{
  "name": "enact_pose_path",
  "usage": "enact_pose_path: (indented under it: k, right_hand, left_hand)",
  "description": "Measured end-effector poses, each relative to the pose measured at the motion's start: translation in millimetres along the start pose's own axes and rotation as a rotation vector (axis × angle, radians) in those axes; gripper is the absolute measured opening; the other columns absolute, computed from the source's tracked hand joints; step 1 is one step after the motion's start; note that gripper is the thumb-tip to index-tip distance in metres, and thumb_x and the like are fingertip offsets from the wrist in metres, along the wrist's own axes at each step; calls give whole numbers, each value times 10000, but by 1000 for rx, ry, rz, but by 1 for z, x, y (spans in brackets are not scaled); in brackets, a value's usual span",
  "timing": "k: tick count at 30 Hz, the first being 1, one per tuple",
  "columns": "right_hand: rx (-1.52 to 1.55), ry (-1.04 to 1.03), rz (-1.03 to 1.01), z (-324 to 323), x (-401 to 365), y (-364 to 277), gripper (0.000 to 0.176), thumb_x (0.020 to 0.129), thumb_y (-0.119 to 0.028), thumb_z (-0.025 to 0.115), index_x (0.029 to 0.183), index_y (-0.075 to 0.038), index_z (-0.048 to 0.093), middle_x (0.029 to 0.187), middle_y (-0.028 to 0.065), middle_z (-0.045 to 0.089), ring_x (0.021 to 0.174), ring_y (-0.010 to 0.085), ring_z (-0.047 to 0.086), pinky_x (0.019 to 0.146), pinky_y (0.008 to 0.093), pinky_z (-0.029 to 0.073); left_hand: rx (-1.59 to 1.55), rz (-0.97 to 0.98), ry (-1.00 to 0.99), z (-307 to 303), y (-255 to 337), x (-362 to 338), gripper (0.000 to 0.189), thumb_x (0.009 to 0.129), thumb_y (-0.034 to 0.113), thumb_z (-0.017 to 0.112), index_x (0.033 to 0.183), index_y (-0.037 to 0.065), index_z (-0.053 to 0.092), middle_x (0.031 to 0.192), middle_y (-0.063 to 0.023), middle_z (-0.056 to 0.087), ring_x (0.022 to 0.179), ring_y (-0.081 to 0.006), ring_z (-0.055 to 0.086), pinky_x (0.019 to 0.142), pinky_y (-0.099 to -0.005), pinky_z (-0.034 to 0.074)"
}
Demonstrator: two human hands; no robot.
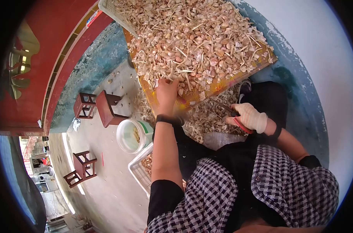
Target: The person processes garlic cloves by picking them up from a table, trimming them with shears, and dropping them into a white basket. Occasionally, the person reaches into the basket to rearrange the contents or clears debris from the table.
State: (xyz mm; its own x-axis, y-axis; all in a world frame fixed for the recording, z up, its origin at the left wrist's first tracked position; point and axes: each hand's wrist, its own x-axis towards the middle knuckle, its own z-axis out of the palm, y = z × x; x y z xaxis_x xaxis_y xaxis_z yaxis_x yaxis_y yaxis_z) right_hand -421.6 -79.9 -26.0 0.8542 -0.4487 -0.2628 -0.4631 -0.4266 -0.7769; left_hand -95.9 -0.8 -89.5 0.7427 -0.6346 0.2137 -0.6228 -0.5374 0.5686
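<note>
My left hand rests at the near edge of a heap of garlic cloves, mixed with dry skins and cut stalks. Its fingers are curled down against the heap, and whatever lies between them is hidden. The heap covers a low yellow patterned board. On my right hand is a pale glove. That hand is closed round scissors with red and black on the handles, held over my lap, apart from the heap. Their blades point up and left.
Loose skins and stalks cover the floor below the board. Left of my knee stand a white bucket and a white plastic basket. Small wooden stools stand farther left. A blue and white wall closes the right side.
</note>
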Motion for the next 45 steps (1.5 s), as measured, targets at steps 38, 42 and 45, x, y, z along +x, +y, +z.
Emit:
enact_pose_path:
  k: [38, 42, 45]
  right_hand:
    - [-273, 414, 92, -15, 25, 55, 323, 772, -261, 680, 1027, -66, 647, 863, 175, 670, 834, 362, 641, 736, 429, 503]
    - [299, 359, 220, -33, 3, 85, 249, 820, -166, 675, 996, 4, 626, 745, 78, 643, 660, 166, 609, 618, 293, 485]
    - [518, 322, 336, -38, -18, 50, 231, 833, -134, 684, 989, 24, 620, 746, 22, 592, 648, 82, 533, 598, 236, 447]
  left_hand:
    - [-872, -502, -831, -19, 80, -178, 211, 946, 122, 546, 1084, -37, 555, 628, 39, 397, 480, -69, 332, 437, -226, 259]
    - [-1407, -850, -526, -55, 41, -187, 209, 915, 55, 555, 1095, -51, 558, 690, -8, 478, 541, -91, 412, 446, -209, 296]
    - [-1449, -834, -186, -92, -5, -201, 232, 892, -4, 547, 1115, -69, 549, 812, -56, 536, 666, -116, 485, 509, -205, 364]
